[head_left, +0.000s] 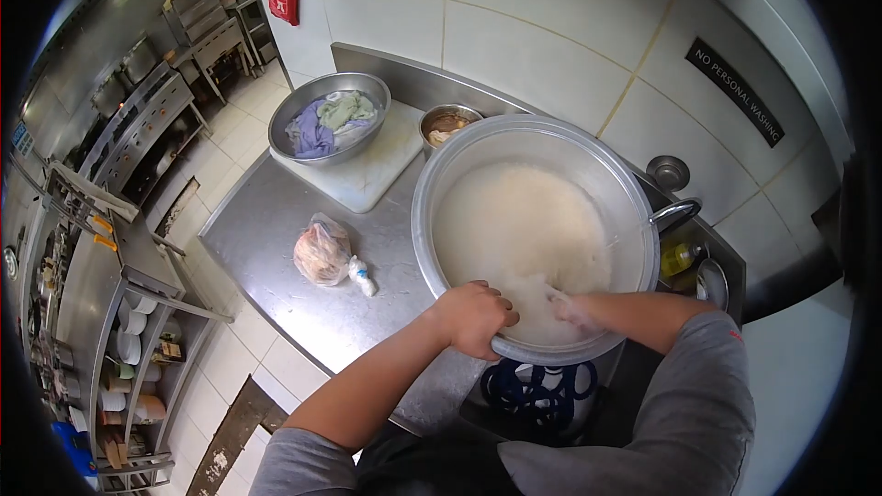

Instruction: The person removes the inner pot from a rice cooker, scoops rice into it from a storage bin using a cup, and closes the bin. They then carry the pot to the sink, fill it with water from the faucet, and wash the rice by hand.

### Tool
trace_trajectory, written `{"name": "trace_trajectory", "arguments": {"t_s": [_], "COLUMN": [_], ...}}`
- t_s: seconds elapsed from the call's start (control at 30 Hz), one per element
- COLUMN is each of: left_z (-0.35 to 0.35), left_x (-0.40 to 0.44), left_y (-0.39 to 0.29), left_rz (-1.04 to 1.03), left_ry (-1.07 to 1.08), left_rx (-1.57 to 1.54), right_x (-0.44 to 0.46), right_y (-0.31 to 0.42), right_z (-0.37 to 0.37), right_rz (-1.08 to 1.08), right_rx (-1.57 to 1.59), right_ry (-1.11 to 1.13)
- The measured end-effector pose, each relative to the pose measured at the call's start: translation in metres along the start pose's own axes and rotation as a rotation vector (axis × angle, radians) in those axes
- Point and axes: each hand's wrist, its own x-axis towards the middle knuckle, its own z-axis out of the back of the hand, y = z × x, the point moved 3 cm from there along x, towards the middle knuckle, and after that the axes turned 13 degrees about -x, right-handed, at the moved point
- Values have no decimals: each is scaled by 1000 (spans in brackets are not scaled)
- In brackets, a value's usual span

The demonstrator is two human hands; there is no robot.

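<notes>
A large metal bowl [424, 220] full of cloudy whitish water stands over the sink, with pale grains showing under the surface. My left hand [476, 319] grips the bowl's near rim, fingers curled over it. Inside the bowl, near the front, my right hand [574, 310] is partly under the cloudy water, its fingers blurred and mostly hidden. Left of the bowl, a knotted plastic bag [323, 253] with pinkish contents lies on the steel counter [262, 211].
Behind the bag, a steel bowl of cloths [331, 119] rests on a white board [367, 174]. A small metal pot [447, 124] is beside it. A faucet [675, 213] and yellow bottle [680, 259] stand right. Shelves of dishes [138, 349] are far left.
</notes>
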Motion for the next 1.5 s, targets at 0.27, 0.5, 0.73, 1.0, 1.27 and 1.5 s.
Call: {"name": "trace_trajectory", "arguments": {"t_s": [0.27, 0.5, 0.73, 1.0, 1.27, 1.5], "left_z": [-8, 0, 3, 1, 0, 1], "left_x": [0, 2, 2, 3, 4, 3], "left_y": [10, 7, 6, 2, 3, 4], "left_rz": [-68, 21, 26, 33, 40, 43], "left_ry": [-69, 28, 34, 47, 43, 62], "left_rx": [-44, -26, -19, -15, -4, -18], "right_x": [61, 135, 109, 57, 69, 125], "right_y": [125, 18, -148, -108, 75, 44], "right_z": [115, 188, 162, 111, 94, 176], "right_rz": [108, -241, -585, -513, 100, -97], "right_rx": [-242, -156, -102, -156, -197, -266], "right_ry": [-207, -269, -346, -250, -227, -164]}}
